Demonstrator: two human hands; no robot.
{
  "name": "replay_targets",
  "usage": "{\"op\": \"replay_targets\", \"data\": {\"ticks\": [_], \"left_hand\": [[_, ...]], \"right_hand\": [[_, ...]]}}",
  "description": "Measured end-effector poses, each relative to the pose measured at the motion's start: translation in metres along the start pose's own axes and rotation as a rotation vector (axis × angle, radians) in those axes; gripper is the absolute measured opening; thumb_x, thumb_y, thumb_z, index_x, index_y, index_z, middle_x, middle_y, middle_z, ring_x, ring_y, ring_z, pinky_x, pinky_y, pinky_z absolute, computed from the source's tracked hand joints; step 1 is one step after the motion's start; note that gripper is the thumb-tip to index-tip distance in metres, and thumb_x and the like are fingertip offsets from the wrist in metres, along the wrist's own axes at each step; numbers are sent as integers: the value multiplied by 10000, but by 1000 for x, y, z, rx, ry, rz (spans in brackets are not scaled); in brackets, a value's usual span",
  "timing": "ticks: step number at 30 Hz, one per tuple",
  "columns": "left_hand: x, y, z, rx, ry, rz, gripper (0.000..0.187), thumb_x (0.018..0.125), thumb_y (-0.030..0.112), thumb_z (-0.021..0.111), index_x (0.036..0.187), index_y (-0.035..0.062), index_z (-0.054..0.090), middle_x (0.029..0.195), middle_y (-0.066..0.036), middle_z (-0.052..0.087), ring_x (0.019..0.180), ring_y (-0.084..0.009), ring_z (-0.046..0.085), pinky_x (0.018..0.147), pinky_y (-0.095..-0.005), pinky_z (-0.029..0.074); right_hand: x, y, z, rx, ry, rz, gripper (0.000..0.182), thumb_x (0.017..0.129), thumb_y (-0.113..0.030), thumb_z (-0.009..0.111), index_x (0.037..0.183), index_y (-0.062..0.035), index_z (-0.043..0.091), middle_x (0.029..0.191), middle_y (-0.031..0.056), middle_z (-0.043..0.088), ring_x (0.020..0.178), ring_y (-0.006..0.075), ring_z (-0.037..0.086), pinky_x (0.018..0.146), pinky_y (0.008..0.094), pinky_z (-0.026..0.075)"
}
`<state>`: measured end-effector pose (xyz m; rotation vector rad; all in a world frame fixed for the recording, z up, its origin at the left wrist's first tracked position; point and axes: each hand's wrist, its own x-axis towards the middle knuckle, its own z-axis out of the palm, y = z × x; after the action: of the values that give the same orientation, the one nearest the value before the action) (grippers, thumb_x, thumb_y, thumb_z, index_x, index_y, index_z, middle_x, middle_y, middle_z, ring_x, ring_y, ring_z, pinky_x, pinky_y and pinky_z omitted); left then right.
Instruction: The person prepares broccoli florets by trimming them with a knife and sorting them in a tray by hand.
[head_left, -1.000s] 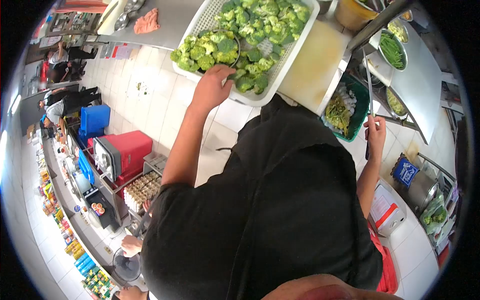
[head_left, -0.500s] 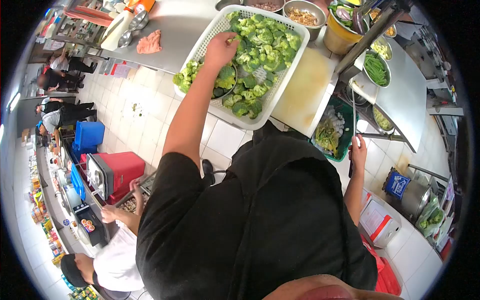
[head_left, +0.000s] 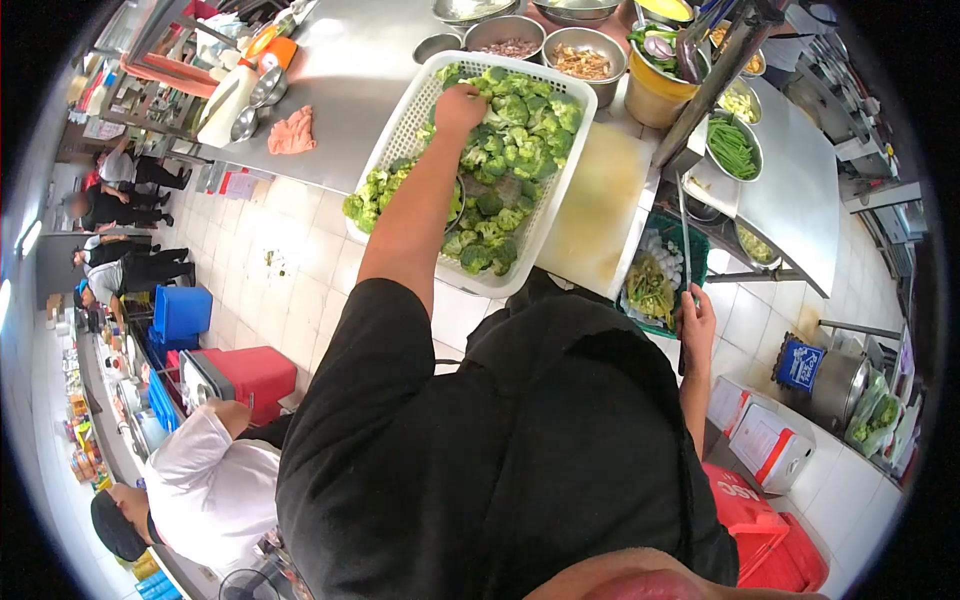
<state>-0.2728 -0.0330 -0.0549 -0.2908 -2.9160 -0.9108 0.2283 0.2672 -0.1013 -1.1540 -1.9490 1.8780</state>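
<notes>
My left hand (head_left: 460,108) is down among the broccoli florets (head_left: 525,120) in a white perforated basket (head_left: 553,205). Its fingers are curled onto a floret, the tips partly hidden. A round metal rim shows under my left forearm, among the florets. At my right side, my right hand (head_left: 696,318) is wrapped round the dark handle of a long knife (head_left: 685,225), whose blade points away from me. Beside the basket lies a stained, pale cutting board (head_left: 600,200). A green basket (head_left: 697,240) with leafy trimmings sits lower, left of the knife.
Metal bowls of chopped food (head_left: 582,62) and a yellow bucket of vegetables (head_left: 655,95) line the back. Green beans (head_left: 732,148) fill a bowl at right, near a slanting metal post (head_left: 715,85). A co-worker in white (head_left: 215,480) bends at a left counter by a red cooler (head_left: 255,380).
My left hand has shifted slightly toward the basket's far left side, still among the broccoli. My right hand still holds the knife. The co-worker at left has moved, and the view has shifted a little.
</notes>
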Motion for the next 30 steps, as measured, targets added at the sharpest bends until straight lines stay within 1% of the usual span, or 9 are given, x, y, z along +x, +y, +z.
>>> {"op": "replay_targets", "data": {"ticks": [3,6,9,12,13,18,23,26,30], "left_hand": [[4,-6,-1,-47,-19,-44,266,753,231,667,971,120,772,962,-173,733,922,-335,701,837,-423,558],[1,-13,-2,-115,67,29,247,750,224,677,951,118,774,956,-181,730,868,-334,708,804,-414,561],[-5,-15,-8,-211,108,25,186,802,160,664,928,55,751,878,-168,737,729,-291,704,679,-381,559],[-11,-17,-22,-887,17,-228,132,860,81,622,919,3,710,766,-124,702,615,-223,661,556,-320,513],[-27,5,-49,-990,-11,-302,100,898,1,577,969,-10,647,765,-83,656,613,-167,615,526,-277,477],[-77,25,-65,-1670,-353,-274,165,925,6,537,1087,-12,569,915,-101,640,715,-182,581,650,-306,495],[-155,76,-46,-2026,-780,-245,237,913,26,517,1148,29,546,1008,-91,626,808,-217,551,753,-329,458],[-182,91,-33,-2043,-850,-309,182,902,26,536,1077,34,582,1023,-99,654,792,-189,569,720,-308,491],[-198,79,-27,-1992,-755,-407,249,876,-20,513,1098,67,584,1038,-107,666,777,-192,603,699,-306,510]], "right_hand": [[-9,-31,20,-8,-19,15,381,975,-205,635,1308,-33,564,733,-28,581,613,52,481,535,226,361],[-6,-44,33,22,-74,-95,386,970,-184,635,1313,-25,558,731,-28,578,626,61,492,536,227,363],[-4,-63,44,40,-97,-135,382,978,-179,624,1316,-18,550,710,-31,553,583,60,466,508,228,346],[-5,-86,51,116,-164,-107,364,993,-162,598,1321,-16,539,673,-23,514,523,61,427,467,232,322],[4,-79,52,117,-213,-189,352,1023,-205,549,1322,-20,532,637,-12,486,471,64,394,432,233,298],[-8,-158,98,318,-380,-44,443,1062,-407,412,1259,-41,563,607,7,488,438,95,399,421,256,312],[6,-199,155,560,-725,174,497,1015,-557,440,1170,-97,547,624,14,514,426,92,399,414,254,324],[12,-200,170,520,-806,123,521,1004,-578,454,1195,-101,536,628,15,521,424,81,411,403,243,328],[7,-196,179,442,-784,-35,526,1005,-564,469,1209,-83,525,626,15,517,415,75,407,396,232,327]]}}
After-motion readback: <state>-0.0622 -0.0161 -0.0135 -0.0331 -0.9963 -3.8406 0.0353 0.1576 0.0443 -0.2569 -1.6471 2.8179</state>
